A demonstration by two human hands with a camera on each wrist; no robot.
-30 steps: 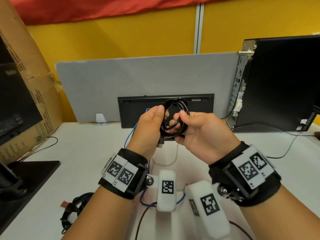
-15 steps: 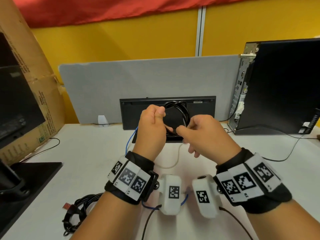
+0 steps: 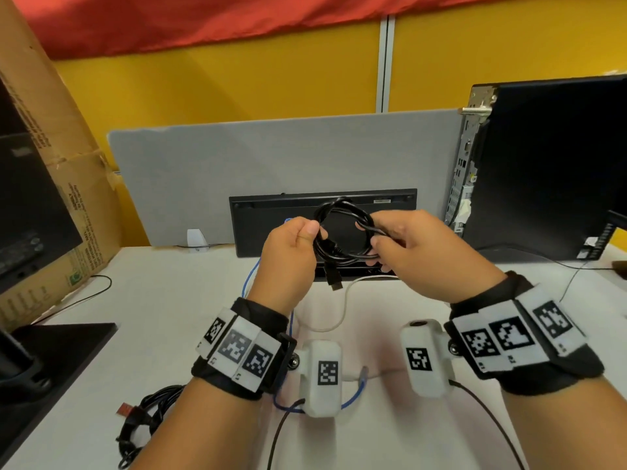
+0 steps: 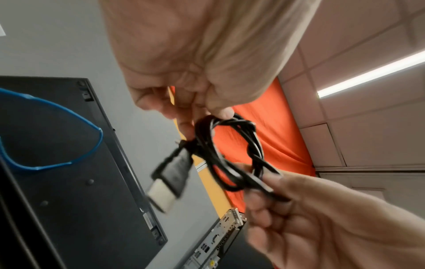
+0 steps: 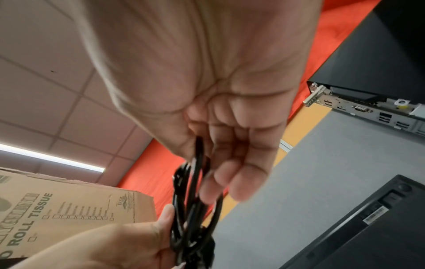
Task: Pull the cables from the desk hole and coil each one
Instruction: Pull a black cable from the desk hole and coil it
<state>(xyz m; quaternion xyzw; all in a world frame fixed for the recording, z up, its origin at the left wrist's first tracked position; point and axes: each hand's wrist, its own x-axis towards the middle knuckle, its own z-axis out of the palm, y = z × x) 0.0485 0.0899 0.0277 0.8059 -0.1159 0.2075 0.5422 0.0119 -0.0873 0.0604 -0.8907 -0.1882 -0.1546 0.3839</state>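
We count 2 hands, both raised above the white desk (image 3: 390,435) in front of the black keyboard (image 3: 271,228), which stands on edge against the grey divider panel (image 3: 288,154). Between them we see 1 black cable (image 3: 342,232) wound into a small coil of several loops, held in the air in front of the keyboard.

Our left hand (image 3: 288,256) grips the coil's left side, thumb and fingers curled round the bundled strands; in the left wrist view the thumb (image 4: 220,111) presses on the top of the loops. 1 flat black plug (image 3: 334,278) with a metal tip hangs from the coil just below this hand, clear of the desk. Our right hand (image 3: 417,252) pinches the coil's right side, with the strands running between thumb and curled fingers (image 5: 230,182).

On the desk, nearer to us than the keyboard, we count 1 blue cable (image 3: 251,276) and 1 white cable (image 3: 346,300), both loose and uncoiled. 1 more black cable bundle (image 3: 149,415) lies well to the left of the keyboard, at the near edge. 1 black computer tower (image 3: 549,171) stands to the right of the keyboard, and 1 cardboard box (image 3: 61,205) to its left.
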